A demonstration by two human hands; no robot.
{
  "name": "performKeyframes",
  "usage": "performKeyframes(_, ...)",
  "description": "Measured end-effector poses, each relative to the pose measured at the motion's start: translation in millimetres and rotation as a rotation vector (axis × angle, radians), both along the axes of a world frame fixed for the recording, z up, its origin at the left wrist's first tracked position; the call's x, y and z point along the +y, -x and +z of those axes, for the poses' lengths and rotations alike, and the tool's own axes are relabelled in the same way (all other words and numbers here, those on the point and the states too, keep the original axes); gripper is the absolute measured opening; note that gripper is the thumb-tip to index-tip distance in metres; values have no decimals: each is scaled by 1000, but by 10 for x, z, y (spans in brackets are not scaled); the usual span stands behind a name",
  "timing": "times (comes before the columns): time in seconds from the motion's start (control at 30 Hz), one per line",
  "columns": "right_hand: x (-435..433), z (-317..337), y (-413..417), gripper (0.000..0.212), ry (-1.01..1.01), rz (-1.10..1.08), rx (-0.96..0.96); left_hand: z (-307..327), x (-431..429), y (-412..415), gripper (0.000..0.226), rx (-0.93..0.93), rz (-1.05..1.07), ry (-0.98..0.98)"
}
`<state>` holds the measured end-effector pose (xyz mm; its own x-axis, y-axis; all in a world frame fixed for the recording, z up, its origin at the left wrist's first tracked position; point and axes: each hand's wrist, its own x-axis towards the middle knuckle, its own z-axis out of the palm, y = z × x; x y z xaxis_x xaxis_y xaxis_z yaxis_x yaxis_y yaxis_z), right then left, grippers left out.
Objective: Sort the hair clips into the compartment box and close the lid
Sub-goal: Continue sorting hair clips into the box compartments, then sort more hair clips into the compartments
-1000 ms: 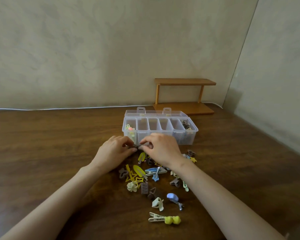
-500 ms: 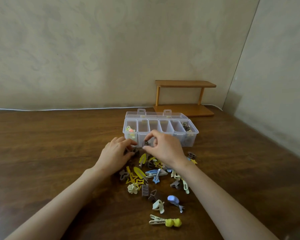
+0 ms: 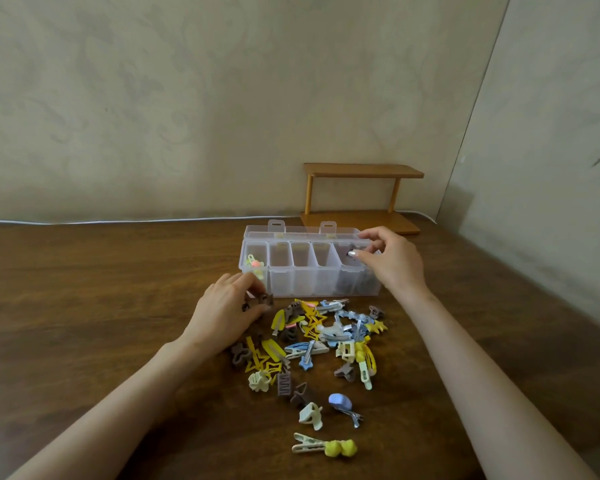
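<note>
A clear plastic compartment box (image 3: 291, 275) stands open on the wooden table, its lid folded back behind it. Its leftmost cell holds a few pink and yellow clips (image 3: 253, 263); the rightmost cell holds dark ones. My right hand (image 3: 390, 261) hovers over that rightmost cell and pinches a small dark clip (image 3: 353, 250) between thumb and fingers. My left hand (image 3: 227, 306) lies at the left edge of the pile, fingers curled round a brown clip (image 3: 262, 301). A loose pile of yellow, blue, brown and cream hair clips (image 3: 319, 337) spreads in front of the box.
A small wooden two-level shelf (image 3: 361, 199) stands behind the box against the wall. A white cable (image 3: 118, 221) runs along the table's back edge. A cream clip with yellow pompoms (image 3: 326, 446) lies nearest me. Bare table extends left and right of the pile.
My right hand lifted a dark clip from the pile and carried it right and back, over the box's rightmost cell. My left hand stayed at the pile, now gripping a brown clip.
</note>
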<state>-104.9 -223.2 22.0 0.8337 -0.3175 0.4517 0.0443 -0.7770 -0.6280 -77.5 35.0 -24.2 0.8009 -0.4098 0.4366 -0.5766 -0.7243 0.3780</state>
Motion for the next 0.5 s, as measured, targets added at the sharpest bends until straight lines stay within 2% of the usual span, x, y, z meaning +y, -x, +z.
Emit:
performKeyframes(0.13,25,8,30,23,30,-35,-24,57,-37,112,21,9,-58,147)
performKeyframes(0.23,146,9,161,18,-105,109,-58,114,-105,212,23,43,-149,285)
performKeyframes(0.37,423,-10,335,18,-256,450,195,144,-174,309,24,4,-233,327)
performKeyframes(0.43,524,-68,357,23,-272,540,297,145,-184,333,24,-28,-258,332)
performKeyframes(0.5,585,-133,356,26,-281,567,320,142,-186,346,25,-55,-284,332)
